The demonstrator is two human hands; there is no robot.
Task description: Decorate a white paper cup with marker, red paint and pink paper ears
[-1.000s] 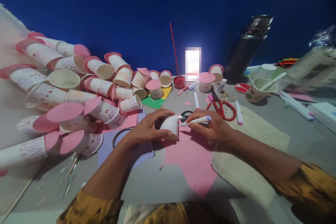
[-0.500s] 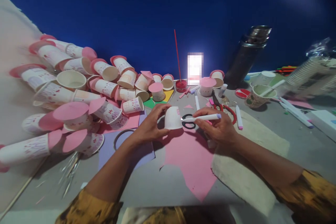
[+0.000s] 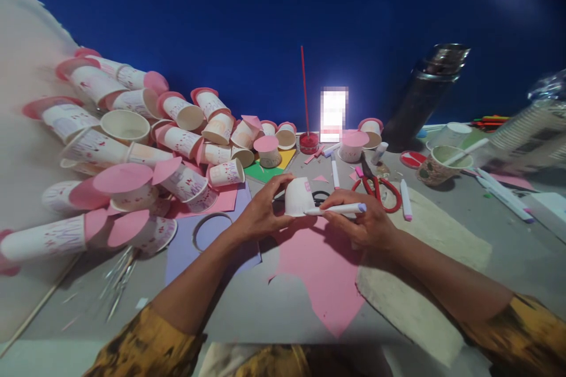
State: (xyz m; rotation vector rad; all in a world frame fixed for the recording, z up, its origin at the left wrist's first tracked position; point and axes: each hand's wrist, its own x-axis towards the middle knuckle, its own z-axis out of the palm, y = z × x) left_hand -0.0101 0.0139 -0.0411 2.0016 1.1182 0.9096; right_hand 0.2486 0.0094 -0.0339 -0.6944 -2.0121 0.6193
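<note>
My left hand (image 3: 262, 207) is closed around a white paper cup (image 3: 297, 197), held upside down above the table, with a small pink mark drawn on its side. In my right hand (image 3: 363, 221) a white marker with a lilac end (image 3: 344, 209) is pinched between thumb and fingers. Its tip meets the cup low on the wall, near the rim. Below both hands lies a cut sheet of pink paper (image 3: 322, 277). Black-handled scissors (image 3: 319, 195) are partly hidden behind the cup and fingers.
Many decorated cups with pink paper discs (image 3: 126, 179) are heaped at the left. Red-handled pliers (image 3: 384, 194), a loose marker (image 3: 405, 200) and a beige cloth (image 3: 420, 271) lie right. Behind them stand a patterned cup (image 3: 442, 165) and a dark flask (image 3: 420, 100). A tape ring (image 3: 212, 232) rests on purple paper.
The marker tip has shifted down the cup's side toward the rim, and my right hand has moved slightly down. The cup is tilted a little more. The whole view has shifted slightly.
</note>
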